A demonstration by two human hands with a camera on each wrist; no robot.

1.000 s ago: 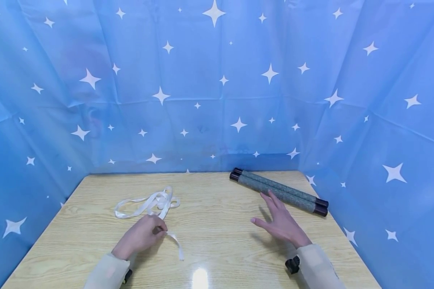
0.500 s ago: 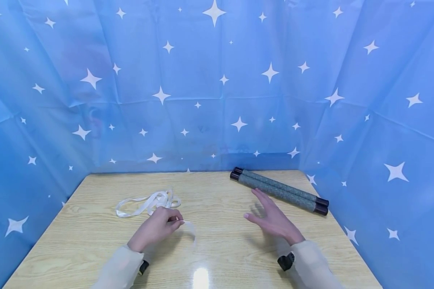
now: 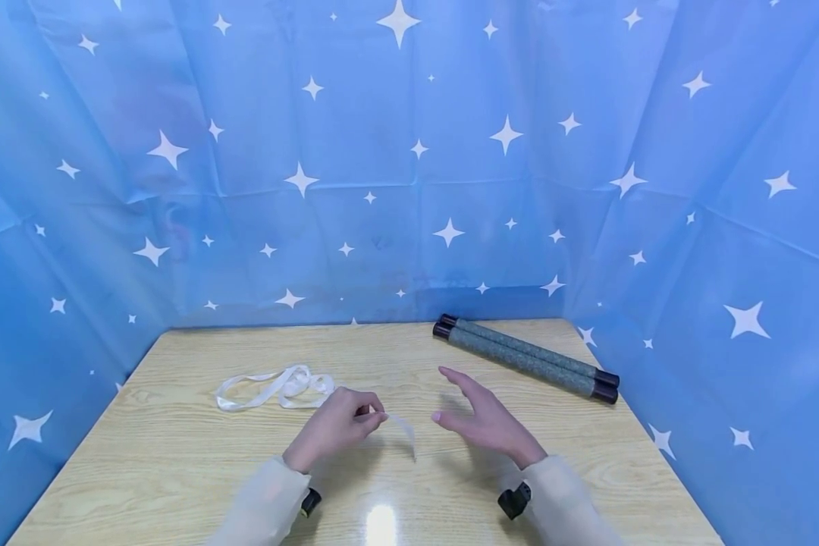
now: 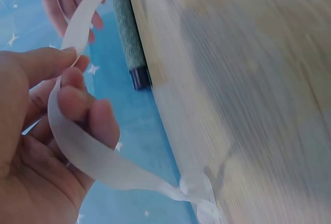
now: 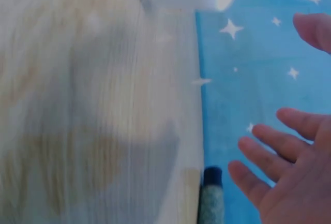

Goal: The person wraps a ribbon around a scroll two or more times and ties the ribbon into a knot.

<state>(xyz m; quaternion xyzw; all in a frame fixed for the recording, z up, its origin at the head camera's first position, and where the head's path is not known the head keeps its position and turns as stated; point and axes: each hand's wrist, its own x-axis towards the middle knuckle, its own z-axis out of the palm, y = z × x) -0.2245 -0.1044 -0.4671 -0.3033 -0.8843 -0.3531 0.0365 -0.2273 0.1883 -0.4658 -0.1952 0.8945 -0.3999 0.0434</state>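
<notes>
A white satin ribbon [image 3: 246, 400] lies in loose loops on the left part of the table. My left hand [image 3: 337, 426] pinches it near one end between thumb and forefinger, and a short tail hangs off to the right. In the left wrist view the ribbon [image 4: 103, 159] runs from the pinch across the fingers of the left hand [image 4: 44, 125] down to the pile. Holding nothing, my right hand [image 3: 491, 421] hovers to the right of the ribbon's tail, its fingers spread. The right wrist view shows that hand [image 5: 289, 167] with its palm apart from everything.
Two grey-green rolls with dark end caps, like scrolls [image 3: 525, 360], lie side by side at the back right of the wooden table [image 3: 177, 470]. A blue curtain [image 3: 355, 152] with white stars stands behind and along both sides.
My left hand has moved right, drawing the ribbon's end away from the pile. My right hand has shifted left toward it, away from the rolls.
</notes>
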